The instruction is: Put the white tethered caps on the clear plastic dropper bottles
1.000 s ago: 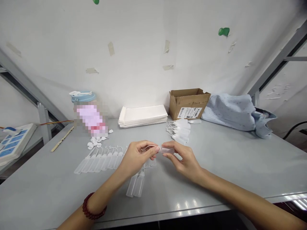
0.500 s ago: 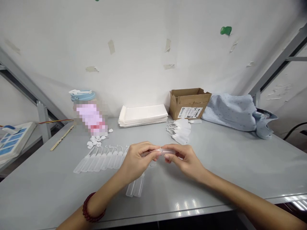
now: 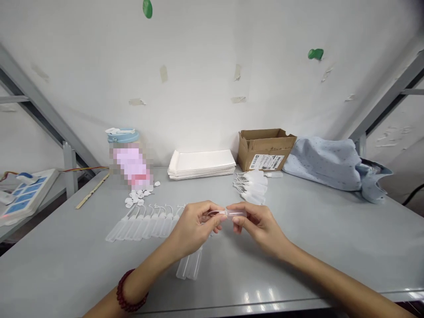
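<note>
Tube point(image 3: 237, 213), clear and slim, lies level between left hand point(image 3: 202, 225) and right hand point(image 3: 256, 221), both pinching it.

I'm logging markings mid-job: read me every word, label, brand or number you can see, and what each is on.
None can be read.
Printed label with barcode, on the cardboard box: too small and blurred.
Dark handwriting above it, same box: too blurred.
Blue-lidded container: its body is pixelated, so any text there is hidden.
Clear plastic tube at the right hand: no lettering that I can make out.
</note>
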The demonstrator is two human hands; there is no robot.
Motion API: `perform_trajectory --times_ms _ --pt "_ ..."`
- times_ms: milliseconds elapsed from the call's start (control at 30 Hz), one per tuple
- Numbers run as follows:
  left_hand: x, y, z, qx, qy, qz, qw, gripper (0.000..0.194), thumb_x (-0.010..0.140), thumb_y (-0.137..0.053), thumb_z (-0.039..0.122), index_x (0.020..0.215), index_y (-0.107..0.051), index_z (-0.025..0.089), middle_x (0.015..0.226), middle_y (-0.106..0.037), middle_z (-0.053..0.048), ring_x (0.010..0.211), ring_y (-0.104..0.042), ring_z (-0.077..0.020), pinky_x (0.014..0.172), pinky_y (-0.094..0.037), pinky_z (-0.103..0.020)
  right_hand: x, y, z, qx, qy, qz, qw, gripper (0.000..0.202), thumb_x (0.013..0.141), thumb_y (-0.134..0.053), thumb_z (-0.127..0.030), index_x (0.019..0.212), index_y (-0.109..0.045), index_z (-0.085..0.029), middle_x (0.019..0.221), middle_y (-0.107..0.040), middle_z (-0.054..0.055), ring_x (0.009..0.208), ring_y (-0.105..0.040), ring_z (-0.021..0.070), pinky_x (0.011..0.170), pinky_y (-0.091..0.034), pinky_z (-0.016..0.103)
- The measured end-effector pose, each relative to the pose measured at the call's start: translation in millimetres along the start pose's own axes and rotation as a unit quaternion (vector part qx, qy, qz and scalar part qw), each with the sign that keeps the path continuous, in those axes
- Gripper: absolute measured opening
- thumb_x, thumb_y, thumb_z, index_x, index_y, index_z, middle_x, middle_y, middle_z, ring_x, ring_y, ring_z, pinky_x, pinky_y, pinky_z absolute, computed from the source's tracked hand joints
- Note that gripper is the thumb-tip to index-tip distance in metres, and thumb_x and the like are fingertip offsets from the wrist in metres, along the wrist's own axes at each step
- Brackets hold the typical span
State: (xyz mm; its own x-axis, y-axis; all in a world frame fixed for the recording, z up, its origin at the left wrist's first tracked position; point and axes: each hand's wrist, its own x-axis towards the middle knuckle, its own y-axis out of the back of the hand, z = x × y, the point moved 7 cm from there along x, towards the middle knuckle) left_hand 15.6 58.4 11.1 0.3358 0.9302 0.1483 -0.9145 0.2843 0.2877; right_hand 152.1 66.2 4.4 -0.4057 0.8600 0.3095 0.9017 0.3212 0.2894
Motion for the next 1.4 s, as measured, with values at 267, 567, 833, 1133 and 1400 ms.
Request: perform_trajectory --times_ms 267,567,833,1133,1400 --pt "3 -0.4 -2 0.039 -0.018 0.022 0.999 0.019 0.084 -0.057 0.03 0.086 -0.066 0.014 0.07 -0.062 -0.003 0.063 -0.057 -0.0122 0.061 -0.048 -0.023 3 -6 12 0.093 -0.112 -0.042 0.988 0.027 0.085 -0.053 -0.04 0.088 -0.06 -0.014 0.061 -0.057 -0.001 0.046 -0.055 0.0101 0.047 -0.045 0.024" --pt "1 -1.7 1 0.073 -0.047 -0.006 0.996 0.018 0.086 -0.054 0.026 0.085 -0.067 0.013 0.072 -0.063 -0.005 0.063 -0.056 -0.0128 0.061 -0.048 -0.025 3 -1 5 -0.004 -0.048 -0.04 0.998 0.025 0.086 -0.052 -0.034 0.096 -0.063 -0.015 0.063 -0.057 0.0 0.05 -0.053 0.0105 0.049 -0.04 0.024" --pt "0 -0.7 10 0.128 -0.079 0.038 0.988 0.021 0.088 -0.051 0.025 0.08 -0.067 0.016 0.071 -0.064 -0.003 0.065 -0.057 -0.0124 0.06 -0.044 -0.023 3 -3 6 0.053 -0.067 -0.04 0.996 0.026 0.084 -0.055 -0.038 0.093 -0.062 -0.014 0.064 -0.058 0.0 0.053 -0.055 0.0113 0.054 -0.044 0.026" --pt "3 4.8 3 -0.003 0.032 0.018 0.999 0.02 0.081 -0.06 0.031 0.085 -0.068 0.014 0.067 -0.063 -0.002 0.061 -0.06 -0.0129 0.06 -0.049 -0.023 0 7 -6 -0.073 0.027 0.03 0.997 0.02 0.086 -0.054 -0.028 0.099 -0.062 -0.016 0.068 -0.063 0.002 0.061 -0.06 0.0142 0.057 -0.046 0.027" --pt "0 -4.5 3 0.097 -0.021 -0.035 0.994 0.021 0.088 -0.049 0.027 0.08 -0.064 0.014 0.067 -0.061 -0.002 0.059 -0.057 -0.0114 0.057 -0.046 -0.022 2 1 1 -0.007 -0.053 -0.031 0.998 0.029 0.087 -0.051 -0.039 0.089 -0.063 -0.014 0.056 -0.049 -0.003 0.045 -0.045 0.0077 0.044 -0.037 0.021"
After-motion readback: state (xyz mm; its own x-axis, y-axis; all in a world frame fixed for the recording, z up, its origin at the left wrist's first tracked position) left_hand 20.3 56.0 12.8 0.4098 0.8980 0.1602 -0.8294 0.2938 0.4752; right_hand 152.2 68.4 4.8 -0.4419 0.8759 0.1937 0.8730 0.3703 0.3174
